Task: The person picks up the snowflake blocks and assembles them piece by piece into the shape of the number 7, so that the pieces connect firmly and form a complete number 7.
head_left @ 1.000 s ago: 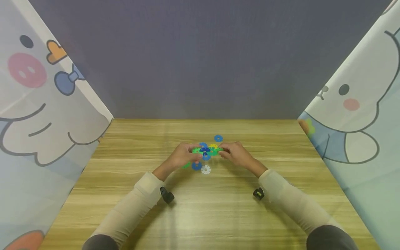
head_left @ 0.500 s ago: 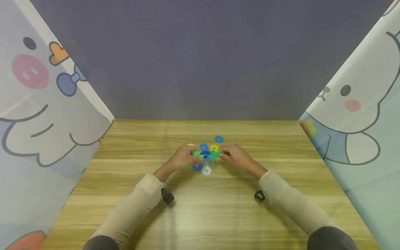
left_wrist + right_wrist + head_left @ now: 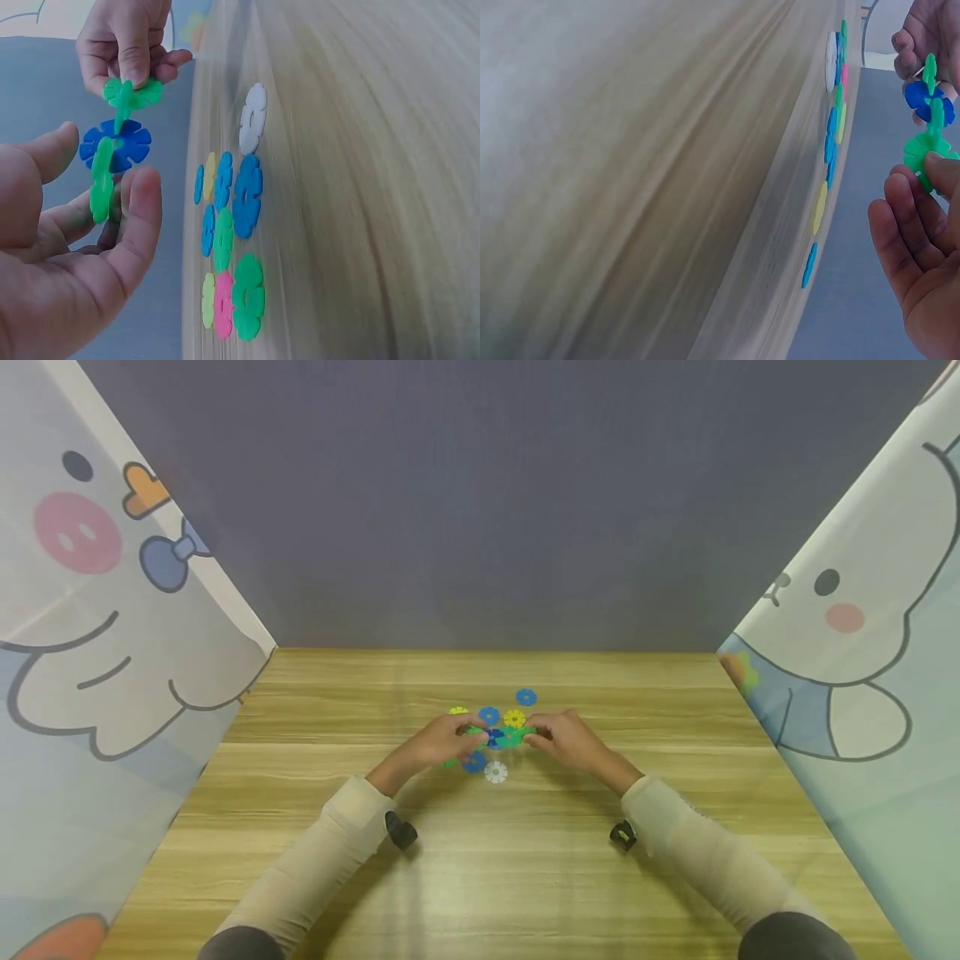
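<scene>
A short chain of joined plastic snowflake discs, green ones either side of a dark blue disc point(image 3: 135, 142), is held above the table between both hands. My right hand point(image 3: 566, 739) pinches the green disc point(image 3: 919, 154) at its end, with the thumb pressing on its face. My left hand point(image 3: 435, 743) surrounds the other end's green disc point(image 3: 101, 184). In the left wrist view a gap shows between that disc and the nearest fingertips, with other fingers bent behind it. Any contact there is hidden.
Loose snowflake discs lie below and beyond the hands on the wooden table point(image 3: 510, 868): white point(image 3: 496, 772), yellow point(image 3: 514, 718), pink point(image 3: 223, 304), green point(image 3: 249, 296) and several blue ones, one point(image 3: 527, 697) farthest back. A grey panel point(image 3: 487, 527) rises behind the table.
The joined discs have dropped slightly. My left fingers have drawn closer together and cover more of their green disc. My right hand keeps its pinch; the loose discs stay put.
</scene>
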Demonstrator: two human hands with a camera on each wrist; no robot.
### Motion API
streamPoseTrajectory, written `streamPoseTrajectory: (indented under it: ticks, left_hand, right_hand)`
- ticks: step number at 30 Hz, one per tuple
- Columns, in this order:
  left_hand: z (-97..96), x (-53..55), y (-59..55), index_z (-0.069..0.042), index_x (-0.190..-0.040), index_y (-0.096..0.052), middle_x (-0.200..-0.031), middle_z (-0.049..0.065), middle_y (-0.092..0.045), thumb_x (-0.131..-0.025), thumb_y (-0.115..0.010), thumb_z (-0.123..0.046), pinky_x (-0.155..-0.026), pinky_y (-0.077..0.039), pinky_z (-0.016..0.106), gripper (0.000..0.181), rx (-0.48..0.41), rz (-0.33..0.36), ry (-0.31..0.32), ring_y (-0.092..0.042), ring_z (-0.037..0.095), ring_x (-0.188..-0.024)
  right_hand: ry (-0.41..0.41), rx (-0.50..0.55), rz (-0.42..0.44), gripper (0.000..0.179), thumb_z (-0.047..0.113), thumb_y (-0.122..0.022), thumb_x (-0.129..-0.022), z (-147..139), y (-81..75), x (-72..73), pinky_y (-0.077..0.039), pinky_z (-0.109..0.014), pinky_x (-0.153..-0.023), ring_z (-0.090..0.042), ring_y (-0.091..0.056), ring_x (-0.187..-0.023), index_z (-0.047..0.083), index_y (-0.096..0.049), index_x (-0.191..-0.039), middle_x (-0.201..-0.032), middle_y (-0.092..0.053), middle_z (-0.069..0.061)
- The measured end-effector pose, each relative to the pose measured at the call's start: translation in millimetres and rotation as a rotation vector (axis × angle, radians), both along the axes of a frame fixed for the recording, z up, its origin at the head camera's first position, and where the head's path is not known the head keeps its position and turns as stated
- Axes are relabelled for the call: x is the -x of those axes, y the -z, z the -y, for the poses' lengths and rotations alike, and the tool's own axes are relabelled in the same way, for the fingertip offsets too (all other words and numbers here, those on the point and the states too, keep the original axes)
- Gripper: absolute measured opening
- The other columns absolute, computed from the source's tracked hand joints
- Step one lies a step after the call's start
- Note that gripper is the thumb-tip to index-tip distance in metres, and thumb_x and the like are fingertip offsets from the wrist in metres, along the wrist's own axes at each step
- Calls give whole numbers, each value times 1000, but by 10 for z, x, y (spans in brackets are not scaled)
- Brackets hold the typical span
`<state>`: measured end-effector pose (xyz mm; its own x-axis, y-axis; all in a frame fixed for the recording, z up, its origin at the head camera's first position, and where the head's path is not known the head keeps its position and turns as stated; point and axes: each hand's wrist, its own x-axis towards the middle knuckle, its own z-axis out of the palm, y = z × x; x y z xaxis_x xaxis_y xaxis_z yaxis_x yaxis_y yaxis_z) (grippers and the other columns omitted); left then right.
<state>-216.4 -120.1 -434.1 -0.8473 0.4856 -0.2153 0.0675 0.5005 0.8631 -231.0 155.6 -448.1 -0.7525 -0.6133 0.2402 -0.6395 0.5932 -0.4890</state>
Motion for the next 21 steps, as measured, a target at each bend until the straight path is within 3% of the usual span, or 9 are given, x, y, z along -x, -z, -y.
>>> streamPoseTrajectory:
  ticks: [2, 4, 9, 21]
  left_hand:
    - [-14, 4, 22, -12, -145, -56, -123, 13, -65, -101, -63, -39, -84, -60, 46, 52, -1, -1, 2, -70, 32, -95]
    - [-35, 9, 44, -12, -145, -56, -133, 12, -62, -99, -67, -39, -91, -58, 49, 54, 18, -32, 3, -68, 33, -107]
    - [-102, 21, 73, -14, -146, -56, -151, 11, -53, -96, -71, -41, -110, -47, 56, 59, 108, -160, 17, -51, 34, -137]
    - [-251, 5, 42, -14, -144, -57, -143, 8, -62, -92, -77, -33, -101, -55, 46, 59, 227, -300, 47, -63, 27, -124]
  right_hand:
    - [1, -5, -3, 6, 17, -71, -96, 15, 1, -6, -37, -17, -50, 1, -38, -52, 12, -73, -99, -62, -56, 9]
    - [-5, -6, -5, 7, 18, -71, -97, 28, 0, -14, -36, -17, -49, 1, -37, -51, 12, -73, -100, -61, -54, 9]
    - [-14, 6, 23, 6, 16, -71, -97, 45, 5, -32, -34, -17, -47, 1, -33, -48, 12, -74, -101, -59, -52, 10]
    - [-32, 19, 12, 8, 12, -73, -95, 121, 2, -45, -33, -15, -46, 2, -33, -47, 10, -75, -102, -58, -54, 8]
